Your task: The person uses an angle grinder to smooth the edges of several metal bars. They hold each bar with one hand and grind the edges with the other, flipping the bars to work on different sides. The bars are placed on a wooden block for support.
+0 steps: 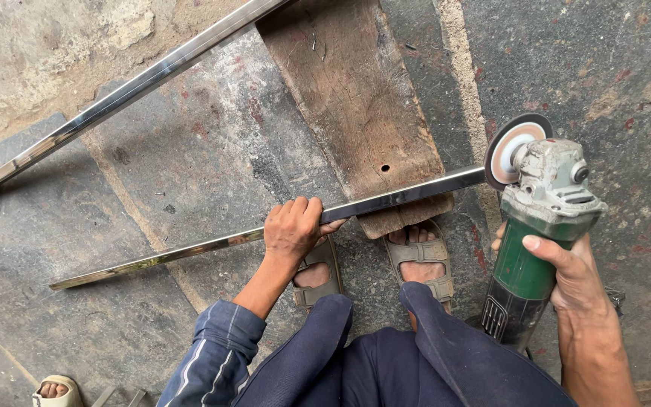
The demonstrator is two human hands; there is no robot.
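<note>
So the person is crouched low over a rough concrete floor point(612, 68), knees up, both feet in grey sandals point(423, 260) planted right under the work. The left hand point(291, 226) reaches forward from a rolled-up blue striped sleeve point(216, 347), forearm angled up and to the right, and the fingers curl over the top of a long shiny square steel tube point(190, 250), clamped around it about midway along. That tube runs from lower left up to the right and lies across the near end of a worn wooden plank point(356, 90), so its right end is propped up a bit.

The right hand point(566, 275) comes up from the bottom right corner, bare forearm nearly vertical, wrapped tight around the green body of an angle grinder point(525, 264). The thumb lies across the front of the body, the other fingers are closed round the far side. The grinder points away from the person, grey gear head on top, and its disc point(512, 149) sits right at the tube's right end, touching or just about.

A second steel tube point(129, 87) lies further away on the floor, running diagonally toward the top. Someone else's sandalled foot point(56, 390) pokes in at the bottom left.
</note>
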